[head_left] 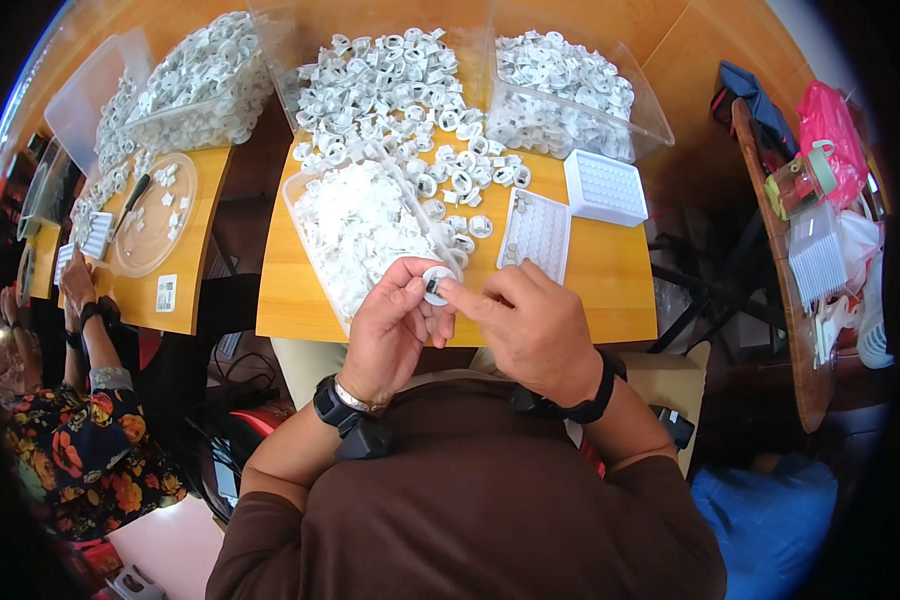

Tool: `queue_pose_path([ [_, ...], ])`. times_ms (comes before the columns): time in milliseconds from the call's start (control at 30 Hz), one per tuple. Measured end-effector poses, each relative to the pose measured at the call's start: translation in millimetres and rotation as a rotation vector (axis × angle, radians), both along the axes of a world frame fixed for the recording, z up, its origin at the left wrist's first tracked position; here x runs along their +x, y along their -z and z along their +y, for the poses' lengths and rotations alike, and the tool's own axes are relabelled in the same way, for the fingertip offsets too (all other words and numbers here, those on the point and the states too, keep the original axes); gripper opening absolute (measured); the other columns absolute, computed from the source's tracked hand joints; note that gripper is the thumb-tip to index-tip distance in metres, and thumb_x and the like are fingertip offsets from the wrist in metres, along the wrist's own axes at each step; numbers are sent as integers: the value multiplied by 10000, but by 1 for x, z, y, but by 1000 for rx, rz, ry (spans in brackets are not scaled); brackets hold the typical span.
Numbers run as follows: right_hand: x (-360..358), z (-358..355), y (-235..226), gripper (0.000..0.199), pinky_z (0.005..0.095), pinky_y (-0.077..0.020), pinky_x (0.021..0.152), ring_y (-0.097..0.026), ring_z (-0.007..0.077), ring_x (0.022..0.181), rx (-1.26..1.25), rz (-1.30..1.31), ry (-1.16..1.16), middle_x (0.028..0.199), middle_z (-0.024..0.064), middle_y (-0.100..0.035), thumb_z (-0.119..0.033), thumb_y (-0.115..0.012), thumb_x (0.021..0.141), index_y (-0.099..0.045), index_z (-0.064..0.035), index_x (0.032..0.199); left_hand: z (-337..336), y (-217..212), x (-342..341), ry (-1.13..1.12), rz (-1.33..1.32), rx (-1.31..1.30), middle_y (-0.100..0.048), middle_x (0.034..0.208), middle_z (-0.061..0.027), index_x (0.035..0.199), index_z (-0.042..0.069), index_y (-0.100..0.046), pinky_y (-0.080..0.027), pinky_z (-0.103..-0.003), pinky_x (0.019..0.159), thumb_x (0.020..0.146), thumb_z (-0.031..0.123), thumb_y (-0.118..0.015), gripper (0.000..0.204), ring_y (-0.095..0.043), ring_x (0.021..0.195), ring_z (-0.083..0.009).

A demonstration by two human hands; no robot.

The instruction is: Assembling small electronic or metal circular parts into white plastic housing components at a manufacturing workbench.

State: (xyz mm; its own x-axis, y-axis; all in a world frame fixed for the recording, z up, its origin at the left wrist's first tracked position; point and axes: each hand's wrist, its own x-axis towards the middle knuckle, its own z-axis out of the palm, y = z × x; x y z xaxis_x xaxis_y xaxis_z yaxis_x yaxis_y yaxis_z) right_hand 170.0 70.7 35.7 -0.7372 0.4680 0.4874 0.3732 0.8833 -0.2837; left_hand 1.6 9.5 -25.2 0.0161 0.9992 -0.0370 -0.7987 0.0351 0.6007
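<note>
Above the table's front edge, my left hand (pixel 388 318) pinches a small round white plastic part (pixel 436 273) with a dark spot in its middle. My right hand (pixel 538 325) meets it from the right: the index fingertip presses against the part, the other fingers are curled and the thumb is largely hidden. Whether something small sits between the right fingertips cannot be made out. Just beyond my left hand, a clear plastic bin (pixel 310 255) holds many small white pieces (pixel 358 215). Loose round white parts (pixel 460 180) lie behind it.
A white slotted tray (pixel 540 225) lies right of the bin, beside a thicker white tray block (pixel 606 186). Large clear tubs (pixel 650 125) of white parts stand at the back. Left, another person's hand (pixel 77 282) works at a second table. A cluttered side table (pixel 785 300) stands right.
</note>
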Motion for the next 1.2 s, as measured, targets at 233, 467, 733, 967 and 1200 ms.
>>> queue_pose_path([
  [233, 4, -3, 12, 427, 312, -435, 574, -509, 189, 675, 51, -76, -11, 724, 21, -446, -84, -596, 760, -632, -170, 1177, 0, -2, 7, -5, 67, -57, -586, 855, -60, 1105, 28, -488, -471, -237, 579, 988, 224, -439, 233, -579, 672, -133],
  [467, 2, -9, 21, 428, 323, -436, 570, -510, 194, 662, 38, -15, 45, 719, 24, -442, -89, -602, 753, -632, -167, 1173, 0, -3, 15, -51, 63, -42, -587, 885, -63, 1125, 32, -467, -479, -247, 595, 995, 223, -425, 234, -587, 687, -135],
  [733, 16, 4, 20, 225, 240, -499, 704, -629, 122, 778, -865, 448, 80, 891, 63, -671, -28, -626, 847, -640, -22, 1072, 2, -8, 10, -67, 94, -21, -603, 856, -110, 1101, 27, -462, -480, -260, 579, 981, 249, -443, 253, -588, 684, -162],
  [967, 11, 13, 18, 164, 222, -493, 725, -597, 73, 786, -1304, 545, 24, 894, 26, -653, -60, -608, 891, -637, 22, 1030, 1, 3, 9, 50, 26, -51, -613, 898, -113, 1105, 15, -476, -484, -251, 614, 988, 222, -431, 242, -598, 707, -158],
  [1200, 4, 19, 24, 129, 222, -492, 700, -610, 80, 779, -1087, 468, 18, 892, 33, -643, -36, -608, 881, -639, 35, 984, 1, 3, 10, 49, 17, -74, -614, 867, -126, 1099, 10, -468, -491, -251, 592, 981, 237, -451, 257, -597, 672, -170],
])
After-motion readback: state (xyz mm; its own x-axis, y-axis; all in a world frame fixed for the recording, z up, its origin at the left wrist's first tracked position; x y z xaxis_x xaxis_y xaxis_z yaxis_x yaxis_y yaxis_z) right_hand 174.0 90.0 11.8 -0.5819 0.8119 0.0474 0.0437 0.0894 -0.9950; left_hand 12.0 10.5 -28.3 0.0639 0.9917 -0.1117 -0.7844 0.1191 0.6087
